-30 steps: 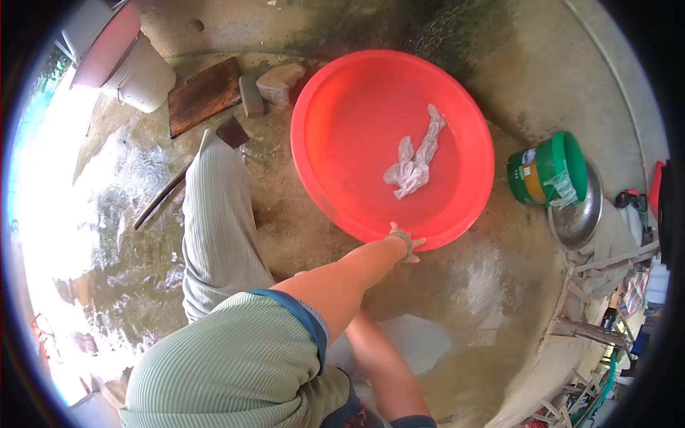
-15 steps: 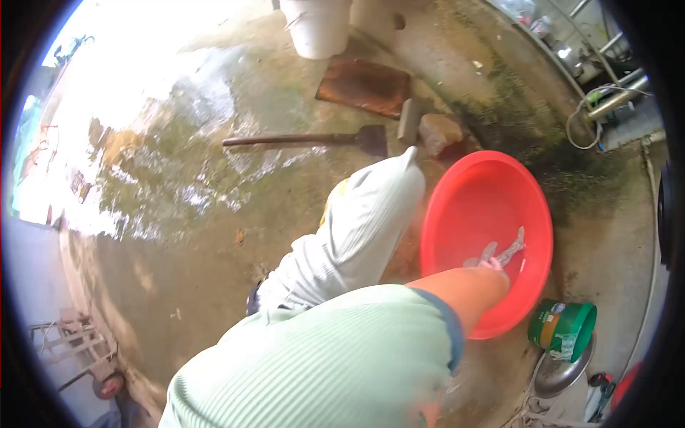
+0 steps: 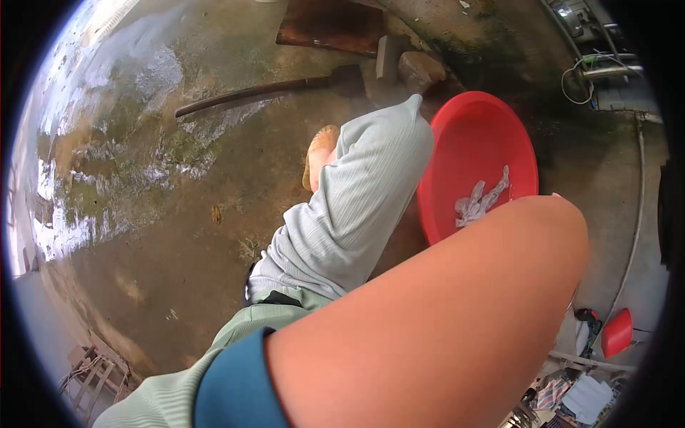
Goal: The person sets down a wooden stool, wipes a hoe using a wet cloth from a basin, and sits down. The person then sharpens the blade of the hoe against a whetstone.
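Observation:
A big red plastic basin (image 3: 519, 139) stands on the wet floor beyond my bent knee. Crumpled in its bottom is a pale, wet piece of cloth (image 3: 477, 203), with no hand on it. My right arm, bare below a blue-trimmed sleeve, crosses the foreground with its elbow bent. The forearm hides my right hand, apart from a small pink bit that may be a fingertip at the arm's upper edge. The arm also covers the basin's near rim. My left hand is out of sight.
A long-handled tool with a broad blade (image 3: 250, 96) lies on the floor, near a brown board (image 3: 328, 25), a grey block (image 3: 387, 58) and a stone (image 3: 421, 70). Metal pipes (image 3: 610, 71) run at the right. A red object (image 3: 617, 333) and cloths (image 3: 586, 398) lie lower right.
My right hand has left the cloth and the basin, and the arm has swung nearer the camera. The cloth now lies loose. The view has shifted, and the green bucket is no longer visible.

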A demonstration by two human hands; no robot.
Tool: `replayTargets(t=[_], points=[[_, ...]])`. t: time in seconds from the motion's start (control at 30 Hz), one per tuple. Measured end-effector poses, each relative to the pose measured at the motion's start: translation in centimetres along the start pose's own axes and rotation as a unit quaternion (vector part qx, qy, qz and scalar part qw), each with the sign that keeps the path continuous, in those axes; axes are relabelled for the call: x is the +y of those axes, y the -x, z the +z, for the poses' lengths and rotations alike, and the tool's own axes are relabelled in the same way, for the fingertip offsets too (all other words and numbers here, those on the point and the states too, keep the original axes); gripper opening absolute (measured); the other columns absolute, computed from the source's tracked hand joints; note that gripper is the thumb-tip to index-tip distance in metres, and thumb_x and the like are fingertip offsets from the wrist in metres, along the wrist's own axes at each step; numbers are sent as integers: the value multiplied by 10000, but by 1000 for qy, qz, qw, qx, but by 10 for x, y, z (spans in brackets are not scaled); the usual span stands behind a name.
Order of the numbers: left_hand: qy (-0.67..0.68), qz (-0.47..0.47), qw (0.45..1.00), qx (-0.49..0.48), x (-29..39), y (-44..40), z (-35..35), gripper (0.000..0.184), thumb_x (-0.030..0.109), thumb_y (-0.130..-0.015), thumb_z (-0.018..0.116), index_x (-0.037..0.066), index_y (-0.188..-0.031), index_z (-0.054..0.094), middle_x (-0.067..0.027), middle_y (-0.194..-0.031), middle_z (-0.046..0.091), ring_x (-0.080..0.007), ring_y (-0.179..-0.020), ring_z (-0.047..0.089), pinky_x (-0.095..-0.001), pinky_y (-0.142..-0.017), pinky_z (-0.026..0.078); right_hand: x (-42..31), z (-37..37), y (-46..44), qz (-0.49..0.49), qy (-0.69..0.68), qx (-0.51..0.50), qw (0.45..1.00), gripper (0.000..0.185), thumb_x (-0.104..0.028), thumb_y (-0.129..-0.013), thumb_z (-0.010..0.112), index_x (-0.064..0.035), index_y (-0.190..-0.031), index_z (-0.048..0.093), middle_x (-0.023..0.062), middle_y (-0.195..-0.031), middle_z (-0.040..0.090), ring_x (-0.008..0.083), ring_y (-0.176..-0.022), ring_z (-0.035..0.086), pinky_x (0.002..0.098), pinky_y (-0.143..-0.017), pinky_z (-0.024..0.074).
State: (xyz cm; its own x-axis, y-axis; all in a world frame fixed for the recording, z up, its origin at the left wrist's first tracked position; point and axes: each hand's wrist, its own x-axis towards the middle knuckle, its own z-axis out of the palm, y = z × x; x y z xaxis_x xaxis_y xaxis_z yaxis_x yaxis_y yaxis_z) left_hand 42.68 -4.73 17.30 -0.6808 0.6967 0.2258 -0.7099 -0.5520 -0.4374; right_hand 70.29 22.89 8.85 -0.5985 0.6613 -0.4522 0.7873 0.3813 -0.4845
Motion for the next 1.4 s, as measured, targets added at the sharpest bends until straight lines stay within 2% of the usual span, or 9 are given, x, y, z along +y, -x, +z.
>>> replayTargets(t=[0.07, 0.13, 0.2, 0.3, 0.4, 0.63, 0.8, 1.03, 1.4], points=[[234, 168, 948, 132, -110, -106, -3, 682, 546, -785, 351, 97, -1298, 374, -152, -1294, 413, -322, -1195, 412, -477, -1011, 296, -18, -20, -16, -21, 35, 44, 998, 229, -155, -820, 545, 12, -967, 598, 137, -893, 634, 205, -816, 613, 317, -720, 480], [582, 433, 568, 390, -207, -203, 1, 509, 524, -851, 401, 205, -1242, 467, 40, -1237, 509, -213, -1173, 447, -484, -965, 300, -36, -43, -38, -48, 57, 101, 992, 219, -160, -811, 564, 1, -953, 606, 136, -882, 637, 206, -816, 614, 318, -730, 476], [824, 407, 307, 249, -218, -250, -48, 520, 513, -766, 517, 192, -1175, 535, -34, -1160, 566, -261, -1037, 530, -527, -903, 321, -56, -55, -51, -70, 76, 140, 985, 210, -166, -801, 584, -10, -939, 615, 136, -870, 640, 207, -817, 615, 319, -741, 472], [916, 263, 126, 275, -112, -237, -10, 432, 362, -746, 585, 126, -1108, 593, -77, -1043, 626, -267, -951, 600, -431, -788, 456, -50, -64, -58, -111, 80, 183, 974, 210, -136, -781, 602, -4, -944, 614, 131, -828, 642, 211, -792, 618, 320, -734, 474], [992, 91, -59, 59, 16, -213, -42, 248, 249, -798, 486, 77, -935, 601, -162, -872, 626, -323, -859, 594, -422, -725, 466, -28, -82, -61, -110, 91, 191, 971, 206, -138, -771, 604, -3, -926, 621, 132, -805, 641, 213, -770, 618, 317, -713, 478], [882, 341, 133, -298, 320, -27, -131, 413, 193, -763, 588, 36, -1141, 532, -150, -1147, 566, -302, -1078, 537, -460, -863, 443, 66, -73, -99, -1, 44, 118, 992, 199, -145, -747, 607, -2, -881, 642, 86, -759, 641, 149, -674, 596, 287, -635, 479], [831, 300, 154, -442, 342, -5, -130, 496, 178, -772, 564, 109, -1232, 395, -129, -1245, 458, -282, -1159, 464, -442, -924, 394, 73, -48, -125, 102, 18, 47, 993, 177, -131, -747, 607, -4, -866, 638, 77, -751, 637, 139, -661, 587, 287, -629, 477], [803, 303, 229, -460, 408, -13, -175, 722, 179, -708, 654, 129, -1332, 295, -74, -1310, 400, -243, -1228, 369, -436, -966, 352, 58, -36, -146, 65, 120, 20, 990, 190, -153, -749, 600, -24, -884, 637, 131, -816, 644, 220, -784, 619, 318, -709, 477], [883, 249, 187, -352, 356, 49, -180, 254, 236, -619, 642, 116, -840, 611, -86, -936, 588, -273, -1001, 505, -423, -846, 397, 51, -96, -160, 104, 171, 29, 979, 189, -155, -759, 596, -40, -905, 628, 124, -813, 645, 209, -758, 617, 312, -708, 479]])
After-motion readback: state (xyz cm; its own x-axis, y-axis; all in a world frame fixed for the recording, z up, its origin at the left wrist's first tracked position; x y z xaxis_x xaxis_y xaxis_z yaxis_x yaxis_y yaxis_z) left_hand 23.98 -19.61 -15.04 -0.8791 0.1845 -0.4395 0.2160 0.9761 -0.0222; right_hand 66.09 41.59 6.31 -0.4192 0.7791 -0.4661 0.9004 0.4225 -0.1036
